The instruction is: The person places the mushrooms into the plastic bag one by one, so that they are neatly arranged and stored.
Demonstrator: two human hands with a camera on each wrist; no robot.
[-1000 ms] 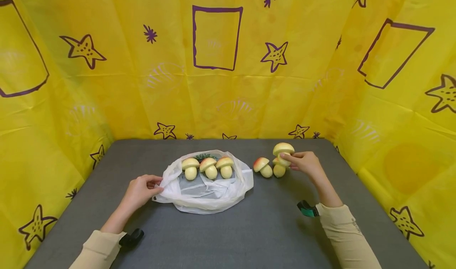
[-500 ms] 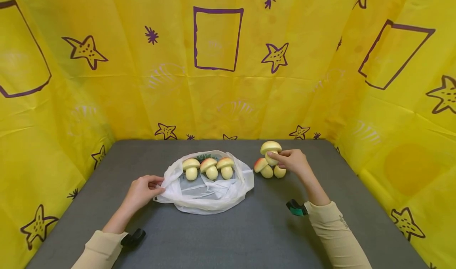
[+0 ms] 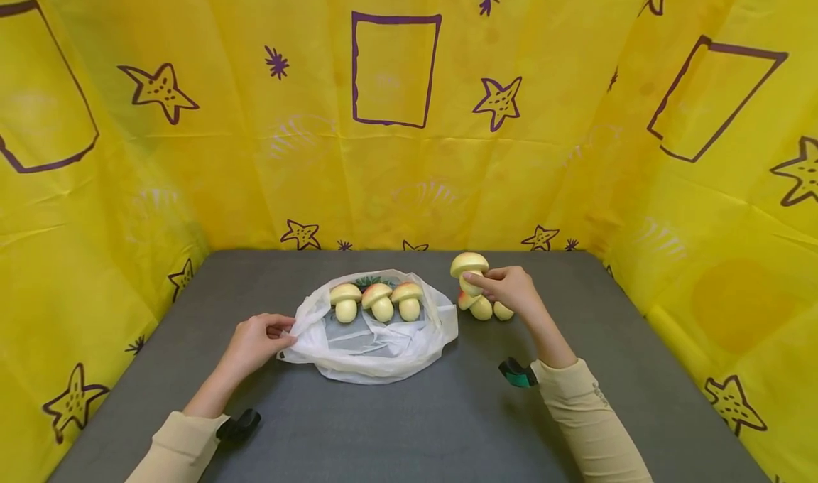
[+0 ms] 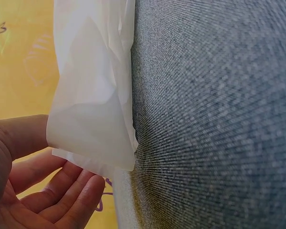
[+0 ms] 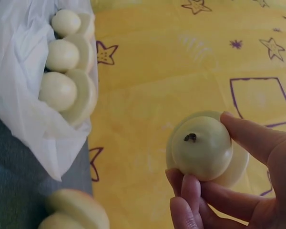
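A pale yellow toy mushroom [image 3: 469,264] is held up by my right hand [image 3: 511,289], thumb and fingers around its stem. The right wrist view shows the round stem end of this mushroom [image 5: 200,150] with a small dark mark. Behind and below it lie two more mushrooms [image 3: 481,308], one with a reddish cap, partly covered by the held one. My left hand [image 3: 258,341] pinches the left edge of a white plastic bag [image 3: 383,369], its mouth spread wide. In the left wrist view the bag's edge [image 4: 90,95] sits between thumb and fingers. Three mushrooms [image 3: 378,304] lie in a row inside the bag.
Everything rests on a dark grey cloth-covered table [image 3: 409,433]. Yellow fabric [image 3: 396,185] with purple stars and frames closes off the back and both sides. Green print shows on the bag's inner far wall, behind the row.
My right hand has carried the mushroom left, from over the right loose mushroom to over the reddish-capped one. My left hand keeps its pinch on the bag edge.
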